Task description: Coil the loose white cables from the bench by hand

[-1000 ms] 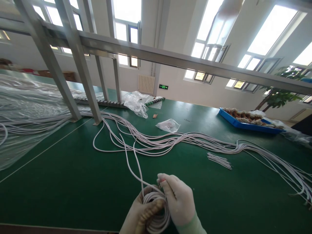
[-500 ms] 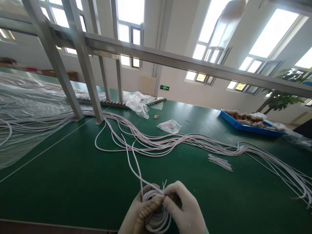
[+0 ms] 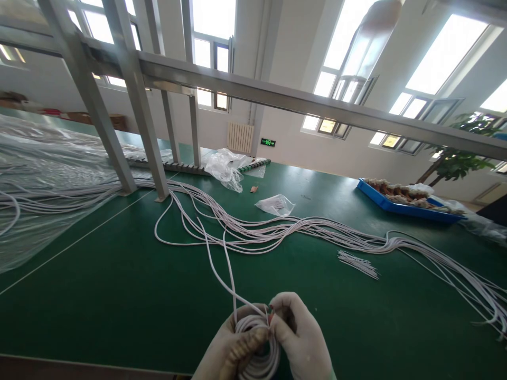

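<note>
A coil of white cable [image 3: 263, 364] is gripped by my left hand [image 3: 233, 345], its gloved thumb lying across the loops. Two stretches of the cable run up from the coil, crossing above it, toward the cables on the table. At the coil's upper right edge, my gloved right hand [image 3: 303, 338] is closed in a pinch on a thin white tie [image 3: 266, 315] that goes round the loops. Thumb and fingertips mostly hide the tie's ends. A small reddish spot shows beside the right thumb.
A long bundle of white cables [image 3: 293, 227] crosses the green table [image 3: 119, 295]. Short white strips [image 3: 358, 264] lie to the right, with a plastic bag [image 3: 275, 205] behind. A blue tray [image 3: 412, 210] stands at the far right. Metal posts [image 3: 137, 100] rise at left.
The two thin upright tie ends have gone down between my right fingers. Both hands and the coil have shifted slightly, and one cable stretch has swung to the right.
</note>
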{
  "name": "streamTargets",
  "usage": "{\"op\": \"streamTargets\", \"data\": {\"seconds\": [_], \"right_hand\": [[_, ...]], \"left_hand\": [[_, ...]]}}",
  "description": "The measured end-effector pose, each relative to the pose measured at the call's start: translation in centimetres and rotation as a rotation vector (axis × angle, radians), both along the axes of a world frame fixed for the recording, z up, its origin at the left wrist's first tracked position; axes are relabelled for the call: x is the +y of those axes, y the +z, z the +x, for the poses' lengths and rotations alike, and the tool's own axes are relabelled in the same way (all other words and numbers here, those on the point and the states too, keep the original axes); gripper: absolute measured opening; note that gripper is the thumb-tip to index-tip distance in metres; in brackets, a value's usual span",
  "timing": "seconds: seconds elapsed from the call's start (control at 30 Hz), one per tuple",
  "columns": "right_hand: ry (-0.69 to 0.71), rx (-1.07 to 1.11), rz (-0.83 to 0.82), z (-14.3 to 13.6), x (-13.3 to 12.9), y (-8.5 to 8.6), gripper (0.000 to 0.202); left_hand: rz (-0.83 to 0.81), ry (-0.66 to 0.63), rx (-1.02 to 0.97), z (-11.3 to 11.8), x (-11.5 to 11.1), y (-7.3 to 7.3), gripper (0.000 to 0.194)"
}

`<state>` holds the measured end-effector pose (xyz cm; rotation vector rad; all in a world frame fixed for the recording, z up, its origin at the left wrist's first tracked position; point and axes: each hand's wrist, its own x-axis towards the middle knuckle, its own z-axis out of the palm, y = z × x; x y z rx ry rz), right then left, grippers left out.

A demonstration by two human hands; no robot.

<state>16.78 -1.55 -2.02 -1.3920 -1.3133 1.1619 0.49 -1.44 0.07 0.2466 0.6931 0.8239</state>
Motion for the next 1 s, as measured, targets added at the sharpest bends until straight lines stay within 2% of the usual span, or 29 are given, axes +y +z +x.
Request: {"op": "streamTargets", "data": {"seconds": [0.13,0.27,0.37,0.47,0.57,0.67,0.73,0.8,0.9,1.0], "right_hand": [[-0.018,0.088,-0.103,0.0,0.4,-0.3,0.033],[-0.007,0.136,-0.134,0.0,0.6,0.1,0.060],[0.013,0.091,-0.123,0.2,0.4,0.6,0.050],[0.056,-0.069,-0.054,0.6,0.5,1.6,0.033],[0.135,-0.204,-0.029,0.8,0.9,2.8,0.031],[0.197,-0.183,-0.041,1.1,1.5,3.4,0.018],[0.210,-0.152,0.009,1.3,1.6,3.0,0.009],[0.182,-0.171,0.137,1.4,1.4,2.2,0.012],[0.054,-0.300,0.353,0.8,0.5,0.5,0.016],[-0.057,-0.393,0.404,-0.1,-0.1,-0.5,0.015]], "left_hand": [[-0.028,0.017,0.004,-0.2,0.0,0.0,0.057],[0.002,-0.034,0.065,-0.5,0.2,0.0,0.057],[0.031,-0.051,0.084,-0.7,0.2,0.2,0.061],[0.057,-0.061,0.157,-0.8,0.0,0.2,0.062],[0.124,-0.055,0.225,-1.0,0.0,0.0,0.063],[0.150,-0.089,0.258,-1.1,0.1,-0.2,0.061],[0.142,-0.096,0.240,-1.1,0.0,-0.3,0.061],[0.135,-0.076,0.214,-1.0,0.0,-0.2,0.062],[0.141,-0.056,0.186,-0.8,-0.1,0.2,0.063],[0.114,-0.054,0.149,-0.4,-0.1,0.5,0.058]]}}
